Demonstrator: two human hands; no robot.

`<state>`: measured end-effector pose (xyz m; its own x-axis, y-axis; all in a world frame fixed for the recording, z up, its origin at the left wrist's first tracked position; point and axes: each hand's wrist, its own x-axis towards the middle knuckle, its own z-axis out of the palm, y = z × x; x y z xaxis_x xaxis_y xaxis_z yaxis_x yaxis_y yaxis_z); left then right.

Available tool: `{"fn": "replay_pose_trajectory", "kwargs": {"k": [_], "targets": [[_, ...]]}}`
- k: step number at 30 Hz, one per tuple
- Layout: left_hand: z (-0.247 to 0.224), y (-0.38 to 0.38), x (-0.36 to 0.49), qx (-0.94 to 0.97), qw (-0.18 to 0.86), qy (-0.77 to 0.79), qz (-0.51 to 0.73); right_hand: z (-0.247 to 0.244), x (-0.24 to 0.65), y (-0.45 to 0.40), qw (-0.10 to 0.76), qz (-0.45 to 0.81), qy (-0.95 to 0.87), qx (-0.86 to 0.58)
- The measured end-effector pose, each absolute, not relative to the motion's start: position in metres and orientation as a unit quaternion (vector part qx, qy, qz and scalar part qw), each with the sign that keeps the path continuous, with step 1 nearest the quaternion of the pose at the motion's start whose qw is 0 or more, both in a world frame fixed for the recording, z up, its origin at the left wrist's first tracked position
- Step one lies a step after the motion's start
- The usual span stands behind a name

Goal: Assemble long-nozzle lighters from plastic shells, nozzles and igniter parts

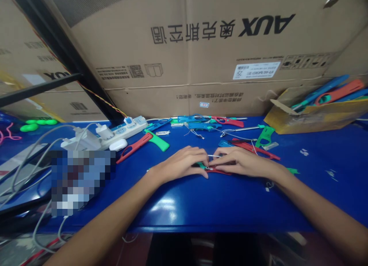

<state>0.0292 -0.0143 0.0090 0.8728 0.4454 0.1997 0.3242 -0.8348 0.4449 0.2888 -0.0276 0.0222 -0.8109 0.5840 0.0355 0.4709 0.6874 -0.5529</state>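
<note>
Low over the blue table point(172, 216), both my hands bend around a red utility lighter point(222, 171) with a green part and thin white wires. My left hand point(184, 161) grips its left end, fingers curled and thumb along the near side. From the right, my right hand point(244, 162) pinches at its middle, near the wires. A thin metal rod point(214, 156) shows between the two hands. The fingers cover much of the lighter. Left of my left hand lie a red lighter shell point(135, 148) and a green one point(159, 141).
Blue lighter parts point(201, 125) and a red handle point(230, 121) lie along the back. Behind my right hand are a green part point(266, 135) and red shells point(255, 149). An open carton point(313, 118) holds more lighters. Leftward stand a power strip point(123, 132) and cables.
</note>
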Motion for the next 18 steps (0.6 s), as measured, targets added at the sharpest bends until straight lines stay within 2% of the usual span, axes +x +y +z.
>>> {"fn": "replay_pose_trajectory", "kwargs": {"k": [9, 18], "targets": [[0.009, -0.015, 0.029, 0.939, 0.213, 0.225, 0.147, 0.034, 0.288, -0.031, 0.118, 0.254, -0.895, -0.348], [0.013, -0.015, 0.029, 0.945, 0.195, 0.221, 0.140, 0.038, 0.291, -0.032, 0.091, 0.212, -0.919, -0.321]]}}
